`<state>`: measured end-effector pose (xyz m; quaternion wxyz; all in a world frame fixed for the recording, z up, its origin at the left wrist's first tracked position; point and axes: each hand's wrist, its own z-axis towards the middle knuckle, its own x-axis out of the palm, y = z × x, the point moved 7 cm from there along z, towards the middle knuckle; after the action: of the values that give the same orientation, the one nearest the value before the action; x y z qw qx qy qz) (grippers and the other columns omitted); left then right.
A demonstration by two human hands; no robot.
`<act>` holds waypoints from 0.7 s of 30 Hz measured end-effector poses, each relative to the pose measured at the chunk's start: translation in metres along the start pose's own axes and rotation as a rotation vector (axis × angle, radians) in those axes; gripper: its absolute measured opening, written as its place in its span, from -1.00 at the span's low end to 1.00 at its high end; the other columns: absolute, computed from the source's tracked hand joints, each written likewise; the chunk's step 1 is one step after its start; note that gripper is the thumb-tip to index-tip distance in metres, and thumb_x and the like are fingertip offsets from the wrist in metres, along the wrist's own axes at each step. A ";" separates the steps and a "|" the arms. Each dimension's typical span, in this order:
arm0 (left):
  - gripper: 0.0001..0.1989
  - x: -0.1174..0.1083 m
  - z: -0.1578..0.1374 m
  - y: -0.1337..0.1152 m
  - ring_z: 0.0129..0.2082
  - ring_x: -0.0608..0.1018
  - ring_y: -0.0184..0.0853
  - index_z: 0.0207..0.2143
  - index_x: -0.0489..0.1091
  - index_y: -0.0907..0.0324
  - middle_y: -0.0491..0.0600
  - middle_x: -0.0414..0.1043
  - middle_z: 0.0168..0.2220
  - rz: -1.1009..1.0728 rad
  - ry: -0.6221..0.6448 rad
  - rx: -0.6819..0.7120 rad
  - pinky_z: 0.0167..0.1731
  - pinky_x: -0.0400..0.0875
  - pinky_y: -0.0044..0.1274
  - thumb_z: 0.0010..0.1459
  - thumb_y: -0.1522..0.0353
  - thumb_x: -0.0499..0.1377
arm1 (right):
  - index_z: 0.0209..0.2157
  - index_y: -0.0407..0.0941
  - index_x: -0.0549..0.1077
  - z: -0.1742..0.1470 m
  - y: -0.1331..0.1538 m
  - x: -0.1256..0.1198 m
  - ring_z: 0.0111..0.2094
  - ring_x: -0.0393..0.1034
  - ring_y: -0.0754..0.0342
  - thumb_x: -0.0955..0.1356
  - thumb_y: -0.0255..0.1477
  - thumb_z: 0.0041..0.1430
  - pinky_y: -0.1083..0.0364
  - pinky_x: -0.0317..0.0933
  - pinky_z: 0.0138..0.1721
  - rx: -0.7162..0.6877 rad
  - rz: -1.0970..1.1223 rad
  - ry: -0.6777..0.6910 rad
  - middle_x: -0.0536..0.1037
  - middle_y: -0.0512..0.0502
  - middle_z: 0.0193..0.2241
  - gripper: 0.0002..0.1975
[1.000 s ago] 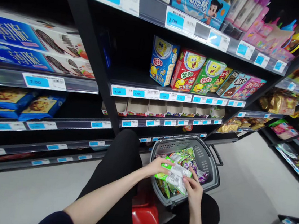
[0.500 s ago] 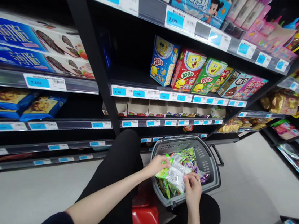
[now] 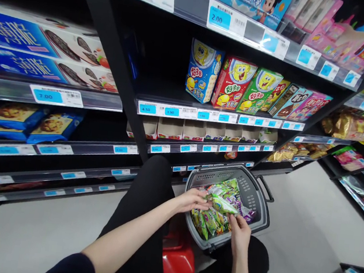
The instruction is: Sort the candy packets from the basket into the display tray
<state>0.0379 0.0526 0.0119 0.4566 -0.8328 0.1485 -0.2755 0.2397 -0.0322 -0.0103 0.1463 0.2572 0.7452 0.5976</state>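
Note:
A small green snack bag [image 3: 222,204] is stretched between my two hands over the grey basket [image 3: 260,223]. My left hand [image 3: 194,200] pinches the bag's left end, palm turned partly up. The right end is gripped by my right hand [image 3: 239,233], thumb and fingers closed on it. Beneath them, inside the basket, lie several more green and purple snack bags [image 3: 209,222]. The basket stands between my knees, and its dark handle [image 3: 266,189] is folded out on the right side.
Ahead stands a black shelf with snack boxes [image 3: 233,83] and, below them, a row of open cartons [image 3: 196,130]. Blue biscuit packs [image 3: 55,127] lie on the left shelf. A red plastic stool [image 3: 178,264] is between my legs. Further shelving [image 3: 355,184] runs along the right.
The snack bag in my hands has turned from its pale printed back to a narrow green side. My left palm has rolled upward, and my right hand has shifted slightly right and down.

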 end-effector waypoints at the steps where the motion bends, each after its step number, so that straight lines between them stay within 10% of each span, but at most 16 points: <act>1: -0.88 -0.001 0.001 0.003 -0.39 0.57 -0.27 -0.42 0.38 0.33 0.12 0.51 -0.41 0.044 -0.017 -0.020 -0.35 0.41 -0.48 -0.07 0.44 0.15 | -0.48 -0.16 0.49 0.000 -0.001 -0.001 -0.48 0.46 0.00 0.48 -0.25 -0.29 0.08 0.31 -0.43 0.003 -0.042 -0.011 0.56 -0.06 -0.57 -0.68; 5: -0.76 -0.014 0.006 0.011 -0.74 0.37 -0.41 -0.71 0.23 0.22 -0.14 0.26 -0.81 0.283 -0.153 -0.048 -0.59 0.23 -0.57 -0.06 0.38 0.17 | -0.56 -0.19 0.49 0.001 -0.003 -0.005 -0.77 0.15 0.19 0.48 -0.22 -0.28 0.20 -0.01 -0.74 0.027 -0.130 -0.024 0.34 0.10 -0.82 -0.69; 11: -0.71 -0.028 0.007 0.000 -0.69 0.29 -0.41 -0.78 0.17 0.18 -0.21 0.10 -0.83 0.539 -0.310 0.018 -0.55 0.07 -0.57 -0.08 0.38 0.13 | -0.73 -0.13 0.33 -0.004 -0.004 0.007 -0.81 -0.09 0.28 0.47 -0.19 -0.29 0.22 -0.22 -0.77 0.097 -0.078 0.028 0.10 0.20 -0.88 -0.65; 21: -0.72 -0.021 0.008 -0.004 -0.61 0.24 -0.43 -0.77 0.17 0.20 -0.23 0.03 -0.75 0.574 -0.291 0.082 -0.55 -0.01 -0.58 -0.14 0.32 0.15 | -0.58 -0.13 0.39 -0.001 -0.012 0.009 -0.68 0.26 0.14 0.48 -0.17 -0.33 0.18 0.08 -0.69 0.109 0.056 0.040 0.39 0.05 -0.70 -0.65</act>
<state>0.0261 0.0707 0.0047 0.5653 -0.7684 0.2995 -0.0193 0.2292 -0.0303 -0.0209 0.1003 0.2736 0.7719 0.5650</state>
